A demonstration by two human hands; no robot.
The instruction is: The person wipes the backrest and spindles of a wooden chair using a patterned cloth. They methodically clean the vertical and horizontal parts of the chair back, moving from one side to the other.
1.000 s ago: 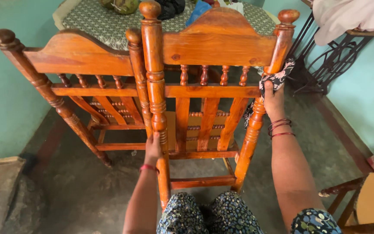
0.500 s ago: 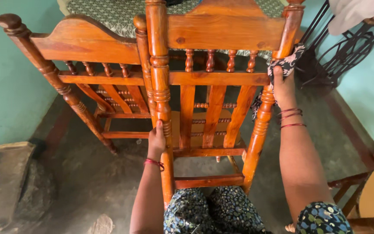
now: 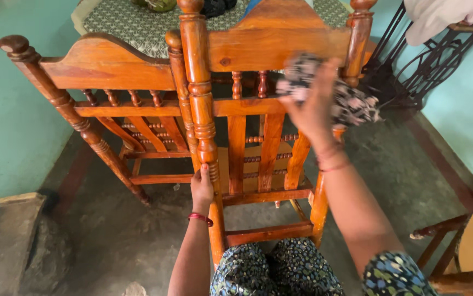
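A brown wooden chair [image 3: 258,49] with turned posts stands right in front of me, its back facing me. My left hand [image 3: 202,186] grips the chair's left back post low down, a red band on the wrist. My right hand [image 3: 316,104] is raised against the chair's back rail and holds a black-and-white patterned cloth [image 3: 351,107], blurred by motion. A second matching wooden chair [image 3: 110,71] stands close to the left of the first.
Behind the chairs is a table with a green patterned cover [image 3: 132,24]. A black iron sewing-machine stand [image 3: 428,60] is at the right by the teal wall. Another chair's edge [image 3: 466,241] shows at lower right. A stone block [image 3: 12,241] lies at lower left.
My right hand has moved with the cloth from the right post inward and upward onto the back rail. My left hand keeps its hold on the left post.
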